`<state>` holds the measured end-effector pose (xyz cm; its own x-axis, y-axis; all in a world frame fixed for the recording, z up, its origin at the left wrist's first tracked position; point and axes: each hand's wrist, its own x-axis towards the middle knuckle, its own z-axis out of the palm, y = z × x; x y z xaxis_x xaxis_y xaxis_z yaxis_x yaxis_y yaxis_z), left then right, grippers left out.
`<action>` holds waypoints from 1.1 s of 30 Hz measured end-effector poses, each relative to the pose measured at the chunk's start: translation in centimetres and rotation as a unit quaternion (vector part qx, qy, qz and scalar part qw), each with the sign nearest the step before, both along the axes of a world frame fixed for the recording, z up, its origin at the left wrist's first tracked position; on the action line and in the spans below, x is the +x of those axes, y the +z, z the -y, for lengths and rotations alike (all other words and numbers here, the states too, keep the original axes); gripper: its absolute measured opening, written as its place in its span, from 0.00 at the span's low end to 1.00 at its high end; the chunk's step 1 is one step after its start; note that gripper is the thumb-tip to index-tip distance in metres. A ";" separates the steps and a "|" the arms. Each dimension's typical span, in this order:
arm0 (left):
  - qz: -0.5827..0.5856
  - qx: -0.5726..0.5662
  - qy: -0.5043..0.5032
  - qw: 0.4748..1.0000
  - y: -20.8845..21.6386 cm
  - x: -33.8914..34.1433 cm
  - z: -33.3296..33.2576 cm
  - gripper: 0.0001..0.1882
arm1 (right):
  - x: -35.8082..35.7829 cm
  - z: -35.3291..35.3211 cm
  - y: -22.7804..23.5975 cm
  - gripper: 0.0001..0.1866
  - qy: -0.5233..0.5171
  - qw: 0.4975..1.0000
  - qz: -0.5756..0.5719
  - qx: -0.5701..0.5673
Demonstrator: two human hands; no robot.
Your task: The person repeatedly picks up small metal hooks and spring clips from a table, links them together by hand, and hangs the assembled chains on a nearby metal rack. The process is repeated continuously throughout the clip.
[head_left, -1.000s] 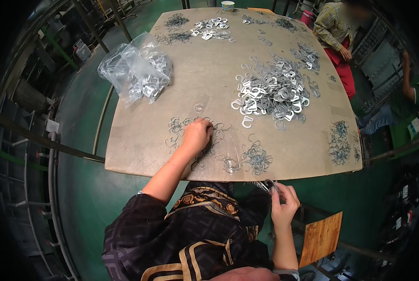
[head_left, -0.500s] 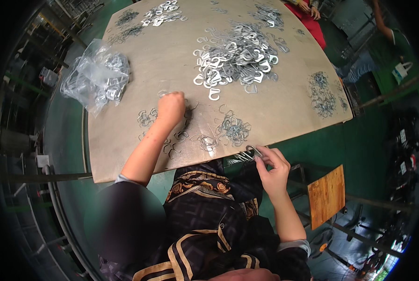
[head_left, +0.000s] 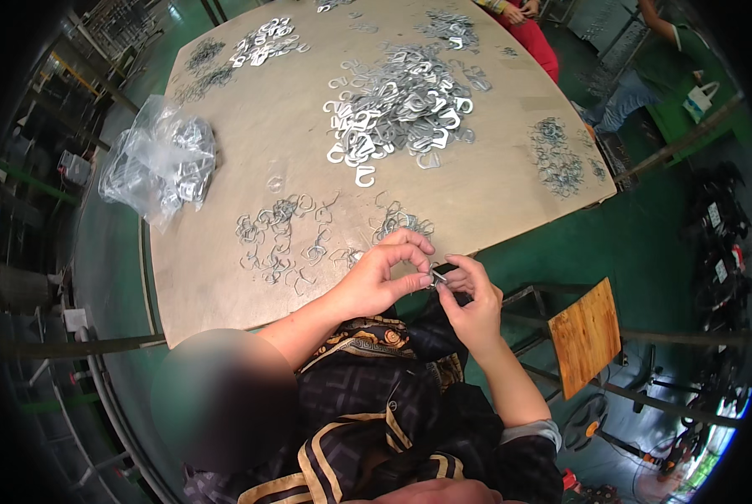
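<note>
My left hand (head_left: 386,273) and my right hand (head_left: 475,309) meet in front of the table's near edge, fingertips almost touching. Between the thumb and fingers of my right hand is a small metal hook (head_left: 440,275), mostly covered by the fingers. The left thumb and forefinger pinch together against its left end; whatever they hold is too small to make out. Behind my left hand lies a small heap of bent wire clips (head_left: 401,223), partly hidden by the fingers. More loose wire clips (head_left: 277,239) are spread on the tabletop to the left.
A big pile of flat metal hooks (head_left: 397,105) covers the table's (head_left: 250,160) middle. A clear plastic bag (head_left: 164,164) of metal parts sits at the left edge, wire pieces (head_left: 557,160) at the right. A wooden board (head_left: 588,338) stands right of me. Other people are at the far right.
My left hand has come from the wire clips on the table, right and nearer, to my right hand. My right hand has shifted slightly left, still with the hook.
</note>
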<state>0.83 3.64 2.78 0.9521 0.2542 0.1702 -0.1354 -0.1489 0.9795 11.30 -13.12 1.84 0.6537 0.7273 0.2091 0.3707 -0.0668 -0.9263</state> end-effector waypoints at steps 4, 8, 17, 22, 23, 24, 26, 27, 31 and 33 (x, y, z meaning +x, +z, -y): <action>-0.023 0.009 -0.022 0.999 -0.3 0.9 0.4 0.04 | -0.4 0.4 0.7 0.23 -0.014 1.000 0.013 -0.006; -0.013 0.028 -0.018 0.999 -0.1 1.8 0.8 0.05 | -1.0 1.0 1.4 0.22 -0.029 0.999 0.027 0.000; 0.098 0.076 -0.069 0.990 3.7 4.1 3.9 0.05 | -1.0 3.2 2.6 0.09 -0.162 0.976 0.092 0.111; 0.184 0.090 0.000 0.979 3.7 6.5 6.0 0.15 | -0.4 6.5 4.9 0.05 -0.287 0.934 0.136 0.164; 0.179 0.052 0.021 0.982 1.9 7.6 6.1 0.15 | -0.2 7.2 5.5 0.05 -0.309 0.922 0.146 0.183; 0.149 0.047 0.035 0.987 0.0 8.5 5.7 0.14 | 0.1 7.8 5.9 0.05 -0.338 0.905 0.171 0.193; 0.104 0.074 0.061 0.990 -3.8 10.2 4.9 0.14 | 0.3 8.9 7.3 0.06 -0.367 0.891 0.158 0.216; 0.088 0.106 0.072 0.988 -5.5 11.0 4.5 0.14 | 0.4 9.4 8.1 0.06 -0.377 0.883 0.162 0.229; 0.098 0.195 0.081 0.972 -11.0 13.8 5.1 0.14 | -0.4 13.0 12.5 0.07 -0.462 0.830 0.227 0.216; 0.105 0.267 0.079 0.955 -12.2 14.3 4.9 0.15 | -0.7 14.6 14.3 0.07 -0.493 0.799 0.253 0.232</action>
<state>15.17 -1.31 -9.44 0.8397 0.2152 0.4986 -0.2551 -0.6542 0.7120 10.55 -27.74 16.10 0.6071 -0.3216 0.7266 0.6854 -0.2507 -0.6836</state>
